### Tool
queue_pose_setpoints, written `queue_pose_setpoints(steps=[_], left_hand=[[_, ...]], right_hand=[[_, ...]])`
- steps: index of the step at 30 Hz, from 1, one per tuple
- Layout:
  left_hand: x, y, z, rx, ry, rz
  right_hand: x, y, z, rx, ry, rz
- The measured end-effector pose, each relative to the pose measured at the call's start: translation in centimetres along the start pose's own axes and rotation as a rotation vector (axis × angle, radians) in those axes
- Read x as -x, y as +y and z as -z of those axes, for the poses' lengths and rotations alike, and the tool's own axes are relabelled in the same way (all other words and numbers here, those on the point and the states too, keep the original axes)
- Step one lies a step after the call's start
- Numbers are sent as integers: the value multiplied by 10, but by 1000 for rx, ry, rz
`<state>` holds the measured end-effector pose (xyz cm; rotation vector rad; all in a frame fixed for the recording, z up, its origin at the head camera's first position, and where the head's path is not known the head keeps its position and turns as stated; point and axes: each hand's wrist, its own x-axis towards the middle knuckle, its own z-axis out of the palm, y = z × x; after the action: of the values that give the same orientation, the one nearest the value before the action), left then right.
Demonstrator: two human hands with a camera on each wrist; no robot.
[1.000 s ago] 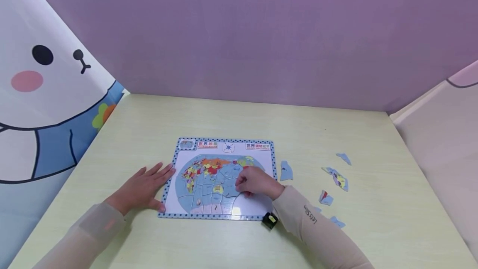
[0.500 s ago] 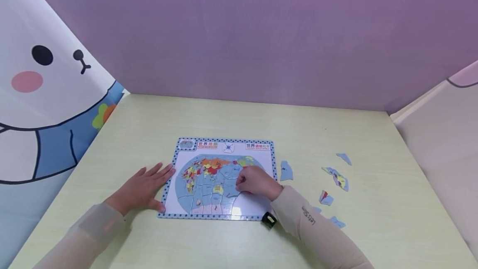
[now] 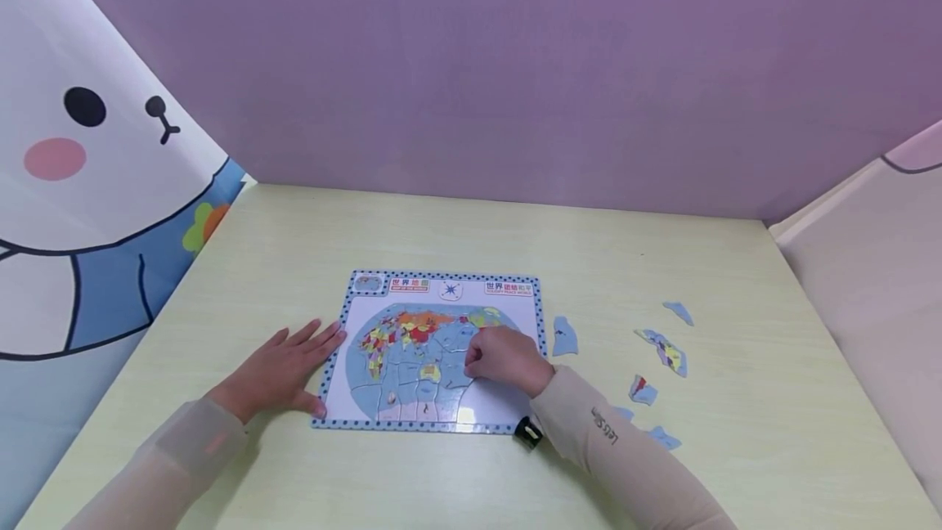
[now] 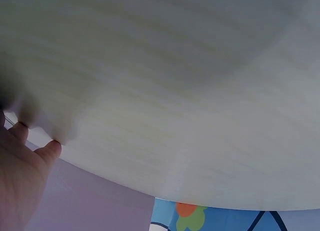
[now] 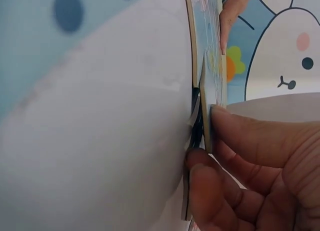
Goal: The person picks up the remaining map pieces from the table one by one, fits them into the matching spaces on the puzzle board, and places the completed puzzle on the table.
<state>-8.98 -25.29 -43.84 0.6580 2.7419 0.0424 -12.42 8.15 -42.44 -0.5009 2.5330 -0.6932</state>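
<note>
A world map jigsaw puzzle (image 3: pixel 508 417) lies on the table, its blue dotted frame around a partly filled oval of pieces. My left hand (image 3: pixel 275 370) rests with spread fingers over the board's left edge; in the left wrist view only part of that hand (image 4: pixel 30 166) shows. At the right side of the map, my right hand (image 3: pixel 508 358) pinches a puzzle piece (image 5: pixel 205 103) between thumb and fingers. The right wrist view shows this piece tilted slightly against the board, one end near its surface. From the head view the hand hides it.
Several loose pieces lie right of the board: a blue one (image 3: pixel 565 336) close by, a multicoloured one (image 3: pixel 665 352), a red-and-blue one (image 3: pixel 643 390) and others. A small black object (image 3: pixel 527 433) sits by the right wrist. A purple wall (image 3: pixel 508 105) stands behind the table.
My right wrist and forearm have shifted slightly left, while the fingers stay at the same spot on the map. The left hand has not moved.
</note>
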Motion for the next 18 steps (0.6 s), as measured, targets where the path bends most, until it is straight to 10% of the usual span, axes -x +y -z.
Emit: queue_pose_setpoints(steps=[18], left_hand=[[1,1,1,0,-5,0]], right_hand=[[1,0,0,8,17,-2]])
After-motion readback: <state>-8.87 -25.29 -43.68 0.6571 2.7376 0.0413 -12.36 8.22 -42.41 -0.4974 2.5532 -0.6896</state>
